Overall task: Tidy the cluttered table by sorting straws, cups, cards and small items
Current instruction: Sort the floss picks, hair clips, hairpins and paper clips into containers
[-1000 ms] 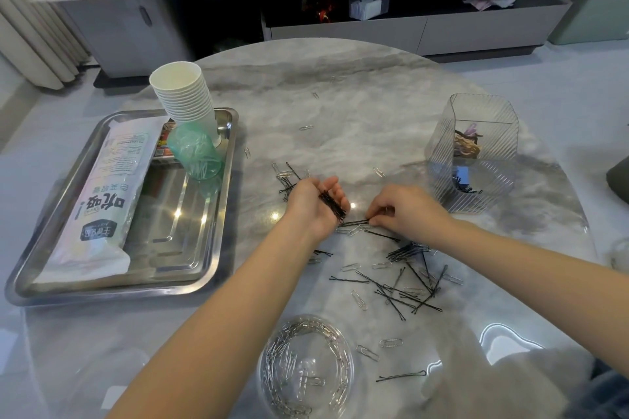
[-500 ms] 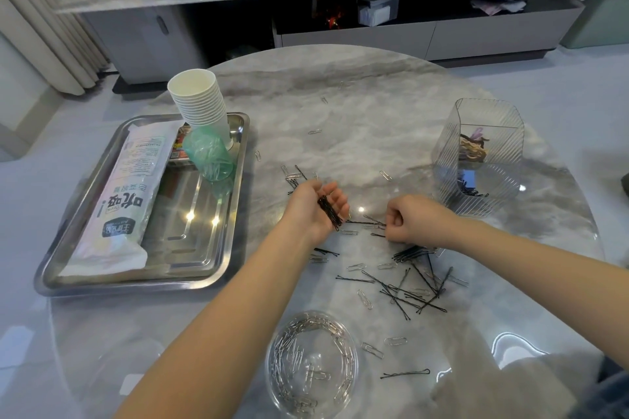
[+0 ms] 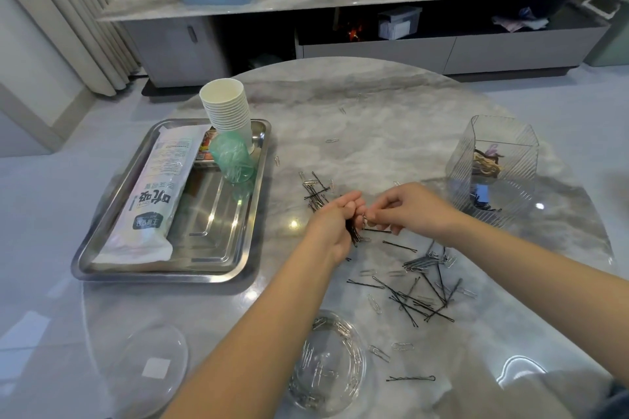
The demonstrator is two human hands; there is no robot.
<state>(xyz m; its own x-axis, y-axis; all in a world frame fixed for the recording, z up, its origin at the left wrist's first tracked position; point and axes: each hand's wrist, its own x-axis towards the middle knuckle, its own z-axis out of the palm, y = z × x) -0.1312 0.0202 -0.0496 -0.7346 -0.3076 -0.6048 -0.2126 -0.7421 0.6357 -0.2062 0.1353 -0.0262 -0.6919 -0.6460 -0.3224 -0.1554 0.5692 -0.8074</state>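
Head view has your left hand (image 3: 335, 224) curled around a bundle of black bobby pins (image 3: 354, 234), held just over the table (image 3: 374, 119) mid-centre. The bundle's long axis runs up-down in your fist, ends poking out toward you. Your right hand (image 3: 413, 207) meets it fingertip to fingertip, pinching a small silvery clip; can't make out more. Loose pins (image 3: 413, 299) lie crisscrossed nearer you on the right, clear dish of paper clips (image 3: 326, 364) below, steel tray (image 3: 170, 274) off left.
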